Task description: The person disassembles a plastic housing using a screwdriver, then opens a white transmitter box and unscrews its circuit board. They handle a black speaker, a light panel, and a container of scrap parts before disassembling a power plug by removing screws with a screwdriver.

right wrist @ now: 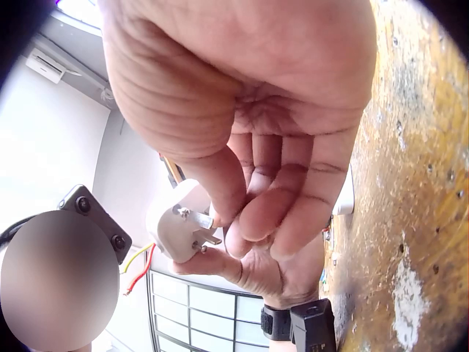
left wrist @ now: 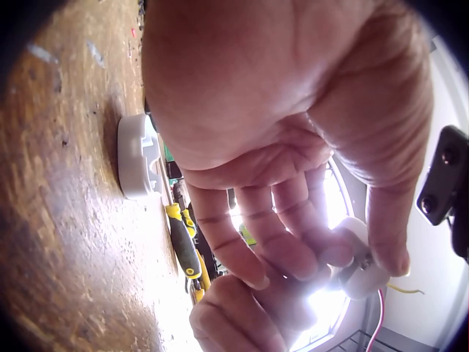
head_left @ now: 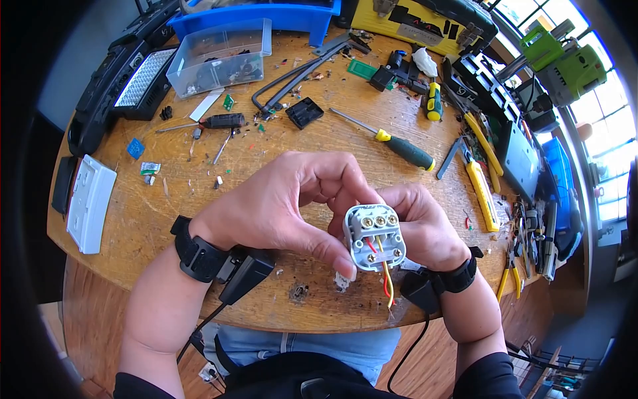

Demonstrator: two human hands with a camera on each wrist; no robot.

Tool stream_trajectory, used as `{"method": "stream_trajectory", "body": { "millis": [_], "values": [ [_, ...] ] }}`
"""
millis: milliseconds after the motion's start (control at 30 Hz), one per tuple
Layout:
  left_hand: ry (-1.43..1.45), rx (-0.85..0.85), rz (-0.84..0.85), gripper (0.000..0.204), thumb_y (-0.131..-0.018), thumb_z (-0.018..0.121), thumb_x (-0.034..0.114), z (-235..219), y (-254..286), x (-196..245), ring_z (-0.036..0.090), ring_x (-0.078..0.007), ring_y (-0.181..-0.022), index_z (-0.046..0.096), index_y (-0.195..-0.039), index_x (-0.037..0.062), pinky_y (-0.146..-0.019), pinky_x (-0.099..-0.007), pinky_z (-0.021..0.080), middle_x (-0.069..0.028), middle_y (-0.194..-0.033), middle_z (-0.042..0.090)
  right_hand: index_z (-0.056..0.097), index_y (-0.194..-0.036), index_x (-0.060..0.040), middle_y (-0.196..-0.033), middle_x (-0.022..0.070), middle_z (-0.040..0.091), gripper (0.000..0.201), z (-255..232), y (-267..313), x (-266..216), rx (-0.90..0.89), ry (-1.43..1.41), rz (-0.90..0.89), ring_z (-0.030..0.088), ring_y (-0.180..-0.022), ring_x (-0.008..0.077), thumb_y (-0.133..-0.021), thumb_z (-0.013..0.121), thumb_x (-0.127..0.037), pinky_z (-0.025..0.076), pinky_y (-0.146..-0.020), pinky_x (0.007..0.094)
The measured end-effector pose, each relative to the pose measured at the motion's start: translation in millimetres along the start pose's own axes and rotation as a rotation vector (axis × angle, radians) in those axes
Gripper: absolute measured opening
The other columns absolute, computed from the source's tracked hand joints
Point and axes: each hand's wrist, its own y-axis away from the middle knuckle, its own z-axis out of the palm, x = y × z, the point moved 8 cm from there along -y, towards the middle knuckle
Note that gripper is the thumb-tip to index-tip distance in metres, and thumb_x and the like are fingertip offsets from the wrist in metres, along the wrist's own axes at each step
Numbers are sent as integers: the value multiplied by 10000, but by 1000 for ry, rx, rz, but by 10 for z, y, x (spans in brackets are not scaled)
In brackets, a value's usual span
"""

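Note:
An opened white power plug (head_left: 374, 229) is held up over the table, its inside facing the head camera. Brass screws show along its top, and red and yellow wires (head_left: 388, 284) come out of the lower end. My left hand (head_left: 279, 203) pinches its left side, thumb at the lower corner. On the other side my right hand (head_left: 425, 229) grips it, fingers partly hidden behind the plug. Metal prongs (right wrist: 201, 229) stick out of its back in the right wrist view. A white casing piece (left wrist: 135, 158) lies on the table in the left wrist view.
A yellow-and-black screwdriver (head_left: 405, 151) lies beyond my hands, with a hacksaw (head_left: 302, 80) farther back. A clear bin (head_left: 219, 63) stands at the back left. Knives, pliers (head_left: 510, 272) and other tools line the right edge. Small scraps litter the wooden table (head_left: 166, 246).

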Motion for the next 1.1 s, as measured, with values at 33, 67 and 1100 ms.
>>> {"method": "stream_trajectory", "body": {
  "millis": [33,67,1100],
  "values": [
    [-15,-4,5,602,-505,895,80,-2,-2,-2,601,-128,-965,555,-1000,30,-863,-280,468,-89,-1030,640,620,-990,37,-902,31,655,180,1,2,5,-4,1,6,576,-811,44,-868,619,-95,455,-713,192],
    [-30,-7,11,603,-505,896,82,-1,-3,0,600,-127,-964,554,-999,31,-862,-280,468,-89,-1032,640,620,-990,37,-902,31,655,180,-1,4,8,-4,1,6,576,-811,44,-868,619,-95,455,-713,192],
    [67,-55,-24,638,-487,896,76,48,14,-21,594,-150,-993,569,-1030,10,-905,-292,435,-87,-1019,640,608,-952,33,-812,31,636,191,51,19,-27,-41,8,-12,588,-700,68,-862,631,-134,489,-628,210]
  ]
}}
